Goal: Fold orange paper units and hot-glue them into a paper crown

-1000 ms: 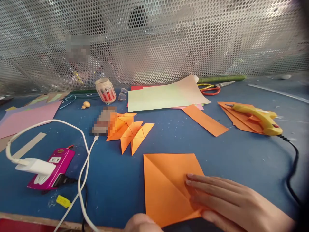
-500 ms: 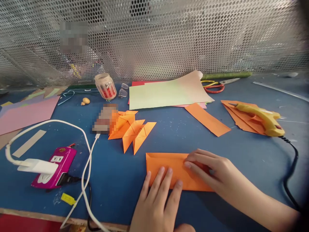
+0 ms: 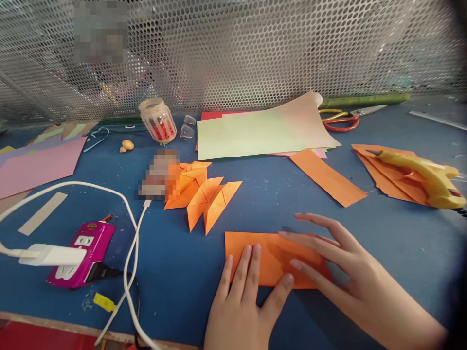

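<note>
An orange paper (image 3: pixel 270 253), folded into a flat rectangle, lies on the blue table (image 3: pixel 182 272) near the front edge. My left hand (image 3: pixel 244 304) rests flat on its lower left part, fingers stretched and apart. My right hand (image 3: pixel 339 265) lies over its right end with fingers spread, pressing lightly on the paper. Neither hand grips anything.
Several folded orange pieces (image 3: pixel 204 194) lie just beyond the paper. An orange strip (image 3: pixel 327 176), pale paper sheets (image 3: pixel 262 131), scissors (image 3: pixel 343 119) and a yellow glue gun (image 3: pixel 426 177) on orange paper are to the right. A pink power strip (image 3: pixel 82 253) with white cables sits left. A perforated metal screen (image 3: pixel 255 48) backs the table.
A second ago the orange paper was a larger square under my right hand; it has been folded into a rectangle, and my left hand has come onto it. My right fingers have spread.
</note>
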Tool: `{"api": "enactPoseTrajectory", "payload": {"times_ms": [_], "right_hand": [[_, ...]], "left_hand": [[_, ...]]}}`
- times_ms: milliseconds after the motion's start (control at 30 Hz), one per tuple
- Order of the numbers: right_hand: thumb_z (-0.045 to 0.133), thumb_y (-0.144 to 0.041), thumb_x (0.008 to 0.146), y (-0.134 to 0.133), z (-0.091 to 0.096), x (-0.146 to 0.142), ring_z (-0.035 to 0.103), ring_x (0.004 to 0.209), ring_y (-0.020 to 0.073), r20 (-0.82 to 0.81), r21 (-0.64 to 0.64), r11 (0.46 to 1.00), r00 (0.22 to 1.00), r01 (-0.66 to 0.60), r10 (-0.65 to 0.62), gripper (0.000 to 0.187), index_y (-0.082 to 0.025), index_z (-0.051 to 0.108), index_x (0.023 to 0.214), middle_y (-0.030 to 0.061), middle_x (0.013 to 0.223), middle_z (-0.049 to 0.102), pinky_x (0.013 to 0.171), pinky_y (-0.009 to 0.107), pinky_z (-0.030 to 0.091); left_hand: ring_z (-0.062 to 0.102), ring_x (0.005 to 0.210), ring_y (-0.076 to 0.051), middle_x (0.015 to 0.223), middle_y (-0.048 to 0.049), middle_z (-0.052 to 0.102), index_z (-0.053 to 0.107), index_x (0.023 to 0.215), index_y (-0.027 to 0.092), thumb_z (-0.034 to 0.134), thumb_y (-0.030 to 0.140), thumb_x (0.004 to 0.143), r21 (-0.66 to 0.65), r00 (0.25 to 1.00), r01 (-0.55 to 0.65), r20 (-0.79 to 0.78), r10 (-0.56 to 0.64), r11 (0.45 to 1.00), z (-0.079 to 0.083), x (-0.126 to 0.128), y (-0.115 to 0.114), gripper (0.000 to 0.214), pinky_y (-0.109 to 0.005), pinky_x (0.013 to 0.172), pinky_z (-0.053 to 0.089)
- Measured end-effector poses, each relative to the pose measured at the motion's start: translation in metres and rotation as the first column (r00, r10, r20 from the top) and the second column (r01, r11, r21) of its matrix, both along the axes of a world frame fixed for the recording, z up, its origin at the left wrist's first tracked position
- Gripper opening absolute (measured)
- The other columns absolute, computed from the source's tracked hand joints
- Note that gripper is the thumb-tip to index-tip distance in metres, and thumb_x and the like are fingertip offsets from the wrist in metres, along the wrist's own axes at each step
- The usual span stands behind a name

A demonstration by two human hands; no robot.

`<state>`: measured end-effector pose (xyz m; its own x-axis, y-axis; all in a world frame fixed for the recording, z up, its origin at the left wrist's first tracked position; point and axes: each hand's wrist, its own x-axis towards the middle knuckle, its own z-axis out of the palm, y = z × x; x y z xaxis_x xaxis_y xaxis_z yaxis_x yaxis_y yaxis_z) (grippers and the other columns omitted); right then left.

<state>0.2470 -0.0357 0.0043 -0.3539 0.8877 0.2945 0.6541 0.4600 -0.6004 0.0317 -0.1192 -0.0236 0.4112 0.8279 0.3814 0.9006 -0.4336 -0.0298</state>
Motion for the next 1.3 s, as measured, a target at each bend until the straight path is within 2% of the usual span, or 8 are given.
{"api": "enactPoseTrajectory", "payload": {"times_ms": [67,200,400,567,733,967,1100,1300], "right_hand": [[0.053,-0.05,0.106,-0.009,-0.003,-0.002,0.077,0.089,0.0183,0.021,0.082,0.997,1.0,0.005,-0.007,0.033,-0.034,0.082,0.113,0.0118,0.136,0.067,0.063,0.025,0.066],[0.054,-0.045,0.106,-0.028,-0.011,-0.007,0.076,0.084,0.0167,0.027,0.137,0.986,0.994,0.098,-0.103,0.032,-0.03,0.082,0.111,0.012,0.14,0.065,0.065,0.026,0.067],[0.054,-0.04,0.106,-0.041,-0.017,-0.015,0.076,0.083,0.0159,0.061,0.214,0.95,0.967,0.228,-0.246,0.031,-0.027,0.082,0.107,0.0096,0.129,0.071,0.067,0.024,0.067],[0.052,-0.038,0.108,-0.044,-0.017,-0.018,0.078,0.083,0.0143,0.084,0.264,0.938,0.964,0.223,-0.253,0.032,-0.024,0.081,0.111,0.0089,0.128,0.074,0.071,0.021,0.067],[0.05,-0.036,0.109,-0.045,-0.019,-0.015,0.08,0.088,0.0176,0.151,0.245,0.947,0.957,0.208,-0.249,0.034,-0.026,0.08,0.12,0.0092,0.136,0.072,0.077,0.027,0.069],[0.051,-0.038,0.108,-0.045,-0.022,-0.01,0.08,0.088,0.018,0.161,0.258,0.945,0.956,0.2,-0.246,0.034,-0.026,0.082,0.117,0.0093,0.137,0.072,0.073,0.026,0.069],[0.052,-0.037,0.107,-0.045,-0.024,-0.013,0.078,0.09,0.0181,0.16,0.257,0.947,0.958,0.194,-0.24,0.032,-0.027,0.082,0.117,0.0088,0.142,0.069,0.075,0.028,0.069],[0.051,-0.038,0.109,-0.044,-0.02,-0.018,0.067,0.098,0.0237,0.147,0.286,0.932,0.951,0.223,-0.273,0.035,-0.026,0.084,0.109,0.0105,0.139,0.07,0.077,0.037,0.068]], "left_hand": [[0.052,0.149,-0.022,0.157,-0.0099,0.061,0.022,0.172,0.033,0.051,0.041,0.113,0.006,1.0,-0.004,0.002,0.004,1.0,0.002,0.0,0.001,0.066,-0.037,0.114,0.049],[0.052,0.149,-0.024,0.157,-0.0113,0.06,0.022,0.172,0.031,0.056,0.04,0.111,0.005,1.0,-0.008,-0.005,0.008,1.0,0.002,0.001,0.001,0.07,-0.039,0.116,0.047],[0.047,0.152,-0.025,0.157,-0.0131,0.06,0.014,0.173,0.029,0.054,0.035,0.111,-0.013,0.999,-0.016,0.033,0.016,1.0,-0.001,0.003,0.001,0.074,-0.04,0.119,0.042],[0.042,0.156,-0.03,0.159,-0.0169,0.057,0.012,0.173,0.027,0.063,0.051,0.105,-0.034,1.0,-0.019,0.005,0.019,0.999,-0.003,0.005,-0.001,0.089,-0.045,0.119,0.041],[0.042,0.155,-0.031,0.162,-0.0173,0.054,0.017,0.173,0.029,0.053,0.073,0.102,-0.071,1.0,-0.003,-0.018,0.001,0.997,0.0,0.003,-0.001,0.091,-0.046,0.117,0.044],[0.041,0.156,-0.031,0.162,-0.0183,0.053,0.018,0.173,0.028,0.055,0.082,0.095,-0.086,1.0,0.017,-0.01,-0.018,0.996,0.001,0.0,-0.001,0.102,-0.044,0.118,0.043],[0.043,0.155,-0.032,0.162,-0.0196,0.053,0.014,0.173,0.027,0.048,0.092,0.089,-0.087,0.999,0.022,-0.045,-0.026,0.996,0.003,-0.002,0.0,0.112,-0.045,0.118,0.041],[0.049,0.148,-0.03,0.156,-0.019,0.06,0.023,0.172,0.021,0.041,0.091,0.093,-0.059,0.979,0.181,-0.086,-0.186,0.982,0.013,-0.022,0.01,0.106,-0.038,0.112,0.044]]}}
